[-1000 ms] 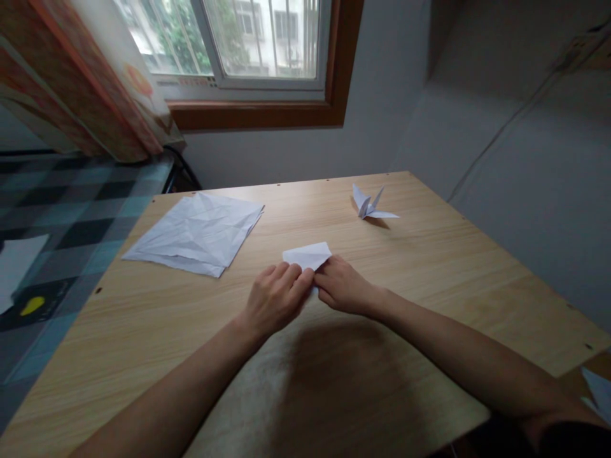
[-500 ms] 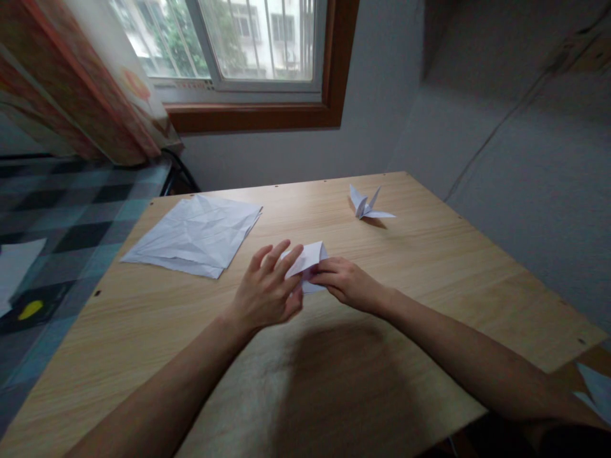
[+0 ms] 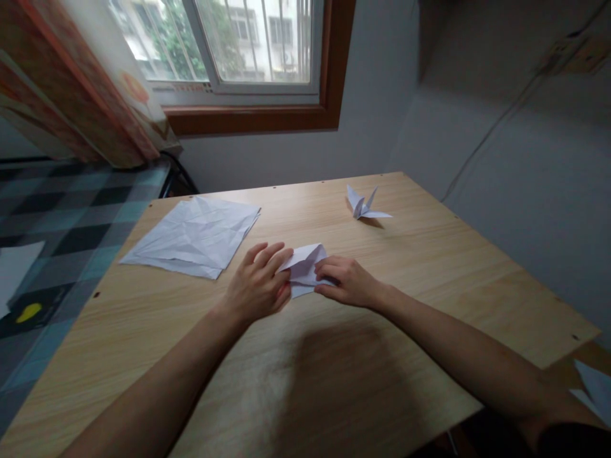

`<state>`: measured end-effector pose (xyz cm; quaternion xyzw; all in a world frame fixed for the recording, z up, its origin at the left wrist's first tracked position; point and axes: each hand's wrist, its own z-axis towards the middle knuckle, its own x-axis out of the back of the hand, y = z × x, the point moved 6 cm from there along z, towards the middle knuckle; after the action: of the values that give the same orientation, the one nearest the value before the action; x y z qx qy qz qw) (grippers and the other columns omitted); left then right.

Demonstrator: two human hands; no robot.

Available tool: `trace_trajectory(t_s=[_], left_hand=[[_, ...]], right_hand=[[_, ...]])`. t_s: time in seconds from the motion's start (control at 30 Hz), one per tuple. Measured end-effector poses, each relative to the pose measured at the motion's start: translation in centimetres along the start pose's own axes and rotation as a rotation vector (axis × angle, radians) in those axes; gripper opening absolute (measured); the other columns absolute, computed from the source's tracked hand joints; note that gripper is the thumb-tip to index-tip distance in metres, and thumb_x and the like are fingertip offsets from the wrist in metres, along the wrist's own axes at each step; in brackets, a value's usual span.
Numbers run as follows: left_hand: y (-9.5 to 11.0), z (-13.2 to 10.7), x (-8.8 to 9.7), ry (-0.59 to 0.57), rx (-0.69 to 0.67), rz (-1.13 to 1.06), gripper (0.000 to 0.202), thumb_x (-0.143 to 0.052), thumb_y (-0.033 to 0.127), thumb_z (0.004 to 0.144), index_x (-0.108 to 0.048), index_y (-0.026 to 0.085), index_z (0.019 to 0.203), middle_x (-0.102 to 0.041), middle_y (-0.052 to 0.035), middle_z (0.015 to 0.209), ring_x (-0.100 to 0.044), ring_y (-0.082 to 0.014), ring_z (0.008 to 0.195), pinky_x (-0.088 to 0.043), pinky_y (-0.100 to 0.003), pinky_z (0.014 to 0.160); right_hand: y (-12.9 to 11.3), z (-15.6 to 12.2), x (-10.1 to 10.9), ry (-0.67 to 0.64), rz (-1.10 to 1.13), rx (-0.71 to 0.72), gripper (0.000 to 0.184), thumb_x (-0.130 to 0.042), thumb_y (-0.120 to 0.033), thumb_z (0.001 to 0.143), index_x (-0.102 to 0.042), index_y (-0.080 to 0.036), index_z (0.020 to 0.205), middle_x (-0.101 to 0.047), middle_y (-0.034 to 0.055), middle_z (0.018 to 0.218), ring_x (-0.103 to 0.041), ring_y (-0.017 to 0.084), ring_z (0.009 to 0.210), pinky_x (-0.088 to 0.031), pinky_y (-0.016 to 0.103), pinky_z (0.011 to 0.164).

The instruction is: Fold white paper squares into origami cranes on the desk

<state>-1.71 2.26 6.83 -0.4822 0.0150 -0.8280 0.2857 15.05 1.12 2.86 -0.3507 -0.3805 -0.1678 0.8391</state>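
A small piece of folded white paper is between my two hands, low over the middle of the wooden table. One flap of it stands raised, with a hollow showing beneath. My left hand grips its left side, thumb below and fingers above. On the right side, my right hand pinches the paper between thumb and bent fingers. Farther back to the right, a folded white paper crane rests on the table.
Creased white paper sheets lie stacked at the table's back left. A checkered cloth surface adjoins on the left, bearing a white sheet and a dark item with a yellow mark. Behind is a window.
My left hand has moved slightly left and its raised fingers have come down onto the paper. The flap has opened wider, showing more of the inside.
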Motion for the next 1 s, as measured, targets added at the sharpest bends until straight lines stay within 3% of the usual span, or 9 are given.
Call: trace_trajectory(t_s=[0.17,0.23,0.33,0.5,0.6,0.7,0.8,0.87,1.0], left_hand=[[0.4,0.2,0.3,0.114,0.022,0.002,0.007,-0.064,0.022,0.085,-0.065,0.019,0.079,-0.070,-0.0095,0.110,-0.061,-0.0274,0.106,-0.046,-0.045,0.093],[0.3,0.2,0.3,0.136,0.055,-0.019,0.005,-0.063,0.021,0.086,-0.064,0.020,0.081,-0.071,-0.0087,0.106,-0.062,-0.0267,0.104,-0.047,-0.044,0.090],[0.0,0.2,0.1,0.158,0.102,-0.059,0.003,-0.064,0.019,0.087,-0.061,0.020,0.088,-0.071,-0.0070,0.099,-0.063,-0.0230,0.092,-0.047,-0.040,0.085],[-0.7,-0.3,-0.4,0.225,0.143,-0.075,0.039,-0.061,0.018,0.091,-0.048,0.019,0.127,-0.067,-0.0085,0.102,-0.062,-0.0189,0.081,-0.048,-0.032,0.075],[-1.1,-0.5,-0.8,0.244,0.188,-0.043,0.050,-0.061,0.020,0.091,-0.041,0.019,0.137,-0.066,-0.0096,0.105,-0.062,-0.0189,0.079,-0.048,-0.032,0.074],[-1.7,-0.7,-1.2,0.226,0.294,-0.082,0.039,-0.061,0.023,0.091,-0.050,0.016,0.128,-0.067,-0.0081,0.095,-0.060,-0.0172,0.069,-0.046,-0.030,0.067],[-2.4,-1.0,-2.0,0.170,0.424,-0.166,0.010,-0.060,0.026,0.091,-0.060,0.017,0.094,-0.063,-0.0010,0.071,-0.055,-0.0143,0.057,-0.040,-0.027,0.058],[-2.7,-1.1,-2.4,0.133,0.475,-0.202,0.016,-0.061,0.030,0.091,-0.060,0.018,0.081,-0.058,0.0018,0.060,-0.053,-0.0132,0.052,-0.037,-0.027,0.055],[-2.6,-0.9,-2.3,0.148,0.435,-0.253,0.019,-0.063,0.034,0.091,-0.067,0.018,0.099,-0.062,-0.0004,0.071,-0.054,-0.0133,0.058,-0.041,-0.027,0.058]], right_hand=[[-0.3,0.3,-0.2,0.019,-0.075,-0.026,0.012,-0.054,-0.018,0.093,-0.063,-0.016,0.085,-0.071,0.0099,0.087,-0.066,0.021,0.084,-0.052,0.033,0.079],[-0.2,0.3,-0.3,0.036,-0.087,-0.045,0.010,-0.054,-0.017,0.091,-0.064,-0.015,0.092,-0.071,0.0100,0.087,-0.066,0.021,0.082,-0.052,0.033,0.078],[0.0,0.1,-0.2,0.067,-0.055,-0.069,0.021,-0.055,-0.015,0.089,-0.062,-0.014,0.109,-0.072,0.0103,0.095,-0.067,0.021,0.084,-0.053,0.033,0.079],[-0.5,0.1,-0.6,0.037,-0.058,0.032,0.022,-0.052,-0.011,0.091,-0.066,-0.016,0.107,-0.073,0.0097,0.097,-0.067,0.020,0.089,-0.053,0.034,0.084],[-1.0,0.2,-0.8,0.023,-0.076,0.088,0.020,-0.052,-0.012,0.093,-0.070,-0.016,0.101,-0.070,0.0105,0.098,-0.065,0.020,0.091,-0.054,0.034,0.084],[-1.4,0.2,-0.9,0.025,-0.102,0.107,0.019,-0.054,-0.015,0.091,-0.072,-0.015,0.098,-0.066,0.0147,0.110,-0.064,0.022,0.097,-0.056,0.037,0.084],[-1.9,0.1,-1.1,-0.038,-0.075,0.142,0.019,-0.057,-0.018,0.091,-0.072,-0.013,0.102,-0.068,0.0143,0.108,-0.065,0.023,0.098,-0.056,0.039,0.089],[-2.3,0.1,-1.4,-0.082,-0.053,0.168,0.020,-0.058,-0.022,0.091,-0.071,-0.013,0.104,-0.071,0.0130,0.106,-0.066,0.023,0.098,-0.055,0.040,0.093],[-2.8,0.2,-1.7,-0.123,-0.057,0.201,0.019,-0.062,-0.026,0.089,-0.070,-0.015,0.102,-0.073,0.0115,0.111,-0.065,0.025,0.106,-0.051,0.042,0.098]])
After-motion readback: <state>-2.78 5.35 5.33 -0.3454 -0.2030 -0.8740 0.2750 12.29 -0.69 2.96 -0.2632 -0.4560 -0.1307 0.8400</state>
